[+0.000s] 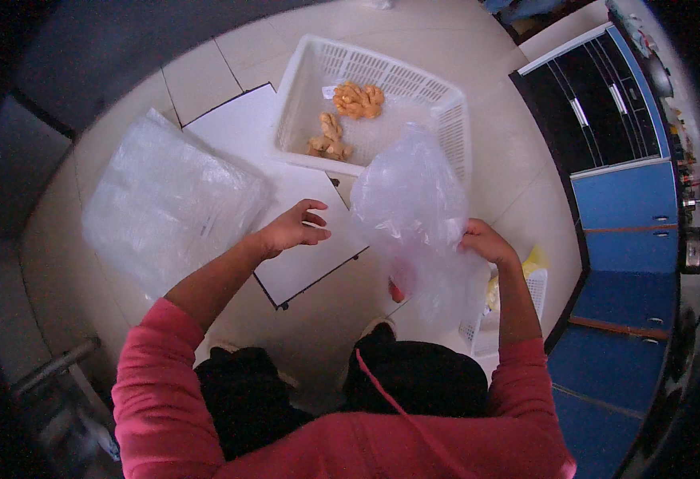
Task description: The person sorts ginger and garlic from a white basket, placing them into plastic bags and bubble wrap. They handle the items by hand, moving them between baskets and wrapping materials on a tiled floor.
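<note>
My right hand [486, 240] grips the edge of a translucent plastic bag [412, 197], which hangs in front of me and overlaps the near right corner of a white plastic basket [380, 63]. Two pieces of ginger root, one at the back [359, 100] and one nearer me [329, 141], lie inside this basket. My left hand [309, 227] is held over a white board with dark edges, fingers apart and nothing in them. To its left lies a stack of clear plastic bags [170, 197]. Something red shows through or behind the hanging bag; what it is cannot be told.
The white board [302, 263] lies low over the tiled floor, partly under the basket and the bag stack. A smaller white basket [535, 293] with yellow plastic stands beside my right forearm. Blue cabinets [631, 197] line the right side; a metal bar [56, 365] is at lower left.
</note>
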`<state>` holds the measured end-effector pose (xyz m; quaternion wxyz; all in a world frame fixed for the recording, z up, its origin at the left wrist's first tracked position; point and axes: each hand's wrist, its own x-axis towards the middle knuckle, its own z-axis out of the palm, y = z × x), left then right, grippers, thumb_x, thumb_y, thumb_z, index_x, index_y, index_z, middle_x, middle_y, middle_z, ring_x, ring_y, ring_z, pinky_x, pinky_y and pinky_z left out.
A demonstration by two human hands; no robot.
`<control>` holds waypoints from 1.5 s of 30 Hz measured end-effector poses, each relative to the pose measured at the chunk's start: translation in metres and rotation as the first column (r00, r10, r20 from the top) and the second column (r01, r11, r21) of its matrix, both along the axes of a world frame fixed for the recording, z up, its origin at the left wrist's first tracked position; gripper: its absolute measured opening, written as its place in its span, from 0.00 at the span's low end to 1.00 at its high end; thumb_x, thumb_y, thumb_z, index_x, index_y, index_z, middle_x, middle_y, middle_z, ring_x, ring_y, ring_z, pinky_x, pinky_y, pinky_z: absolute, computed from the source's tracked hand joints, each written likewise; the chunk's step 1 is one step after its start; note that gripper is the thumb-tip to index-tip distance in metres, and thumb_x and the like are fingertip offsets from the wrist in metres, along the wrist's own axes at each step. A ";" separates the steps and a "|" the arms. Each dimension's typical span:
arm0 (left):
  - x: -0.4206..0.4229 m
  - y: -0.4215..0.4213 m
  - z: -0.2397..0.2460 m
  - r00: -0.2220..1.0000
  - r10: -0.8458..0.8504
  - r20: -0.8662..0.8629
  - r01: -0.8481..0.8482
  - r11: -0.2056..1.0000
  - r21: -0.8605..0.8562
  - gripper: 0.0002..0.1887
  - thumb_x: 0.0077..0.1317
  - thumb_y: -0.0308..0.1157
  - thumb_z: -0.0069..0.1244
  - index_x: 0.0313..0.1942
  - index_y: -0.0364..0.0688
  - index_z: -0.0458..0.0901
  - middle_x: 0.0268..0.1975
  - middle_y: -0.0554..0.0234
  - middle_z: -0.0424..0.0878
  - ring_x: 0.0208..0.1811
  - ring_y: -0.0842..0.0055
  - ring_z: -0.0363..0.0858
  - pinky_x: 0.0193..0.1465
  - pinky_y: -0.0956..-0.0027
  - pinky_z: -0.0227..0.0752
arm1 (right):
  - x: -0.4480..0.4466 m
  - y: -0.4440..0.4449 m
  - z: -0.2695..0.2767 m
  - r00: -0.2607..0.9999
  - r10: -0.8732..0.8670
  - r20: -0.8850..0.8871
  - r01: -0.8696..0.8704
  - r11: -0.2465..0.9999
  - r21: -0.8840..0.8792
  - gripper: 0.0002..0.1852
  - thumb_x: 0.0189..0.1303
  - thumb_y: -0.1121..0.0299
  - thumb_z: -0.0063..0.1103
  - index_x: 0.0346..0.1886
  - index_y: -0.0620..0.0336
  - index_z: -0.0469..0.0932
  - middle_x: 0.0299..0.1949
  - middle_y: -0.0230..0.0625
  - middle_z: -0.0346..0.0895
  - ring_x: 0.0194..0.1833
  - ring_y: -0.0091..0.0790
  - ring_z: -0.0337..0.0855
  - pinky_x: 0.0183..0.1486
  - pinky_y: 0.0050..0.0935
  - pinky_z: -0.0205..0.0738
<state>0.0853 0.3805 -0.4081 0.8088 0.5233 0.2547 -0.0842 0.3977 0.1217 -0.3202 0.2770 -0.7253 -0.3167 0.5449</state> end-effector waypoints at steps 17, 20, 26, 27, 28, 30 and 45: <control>-0.014 -0.001 -0.004 0.987 -0.162 -0.025 0.163 0.985 0.058 0.31 0.54 0.34 0.62 0.55 0.35 0.67 0.51 0.58 0.76 0.52 0.72 0.73 0.55 0.65 0.66 | -0.002 0.041 0.000 0.959 0.262 0.108 -0.258 0.965 -0.051 0.09 0.50 0.75 0.48 0.33 0.61 0.78 0.26 0.25 0.74 0.29 0.21 0.72 0.33 0.23 0.68; -0.037 -0.001 -0.012 0.987 -0.132 -0.093 0.144 0.981 0.133 0.24 0.55 0.31 0.60 0.50 0.34 0.72 0.46 0.60 0.79 0.47 0.74 0.75 0.53 0.67 0.67 | 0.009 0.043 -0.018 0.941 0.223 0.253 -0.223 0.974 -0.031 0.08 0.50 0.75 0.47 0.33 0.63 0.77 0.26 0.27 0.74 0.28 0.21 0.73 0.32 0.23 0.68; -0.068 -0.008 -0.023 0.989 -0.046 -0.138 0.052 0.998 0.041 0.23 0.56 0.36 0.60 0.48 0.34 0.74 0.43 0.60 0.79 0.43 0.74 0.77 0.49 0.69 0.71 | 0.031 0.058 -0.050 0.866 0.278 0.415 -0.306 0.952 0.000 0.08 0.51 0.75 0.50 0.36 0.63 0.75 0.27 0.30 0.75 0.30 0.24 0.74 0.33 0.25 0.69; -0.068 -0.008 -0.022 0.982 -0.057 -0.181 0.069 0.996 0.060 0.23 0.56 0.36 0.60 0.49 0.34 0.73 0.44 0.59 0.79 0.44 0.73 0.77 0.50 0.69 0.71 | 0.032 0.063 -0.054 0.835 0.283 0.473 -0.320 0.947 -0.002 0.10 0.52 0.74 0.52 0.38 0.62 0.76 0.28 0.32 0.76 0.31 0.25 0.74 0.35 0.27 0.70; -0.068 -0.009 -0.022 0.969 -0.075 -0.234 0.095 0.992 0.078 0.24 0.56 0.35 0.59 0.50 0.34 0.72 0.45 0.58 0.79 0.45 0.73 0.77 0.50 0.69 0.71 | 0.033 0.066 -0.058 0.805 0.279 0.524 -0.303 0.952 -0.042 0.11 0.52 0.74 0.54 0.40 0.62 0.76 0.29 0.35 0.77 0.32 0.26 0.75 0.36 0.29 0.71; -0.068 -0.012 -0.019 0.951 0.013 -0.308 0.021 0.994 0.106 0.24 0.56 0.36 0.59 0.50 0.34 0.72 0.45 0.59 0.78 0.45 0.72 0.78 0.48 0.68 0.72 | 0.036 0.067 -0.061 0.848 0.207 0.488 -0.266 0.962 0.054 0.15 0.55 0.70 0.55 0.47 0.61 0.73 0.36 0.37 0.78 0.38 0.28 0.76 0.41 0.28 0.71; -0.067 -0.014 -0.029 0.950 0.179 -0.254 -0.205 0.975 -0.082 0.33 0.57 0.31 0.58 0.60 0.39 0.60 0.56 0.57 0.71 0.54 0.64 0.72 0.53 0.58 0.73 | -0.052 -0.028 -0.146 0.942 -0.317 0.108 0.296 0.938 0.179 0.27 0.60 0.61 0.58 0.59 0.61 0.64 0.48 0.35 0.74 0.48 0.29 0.74 0.47 0.29 0.70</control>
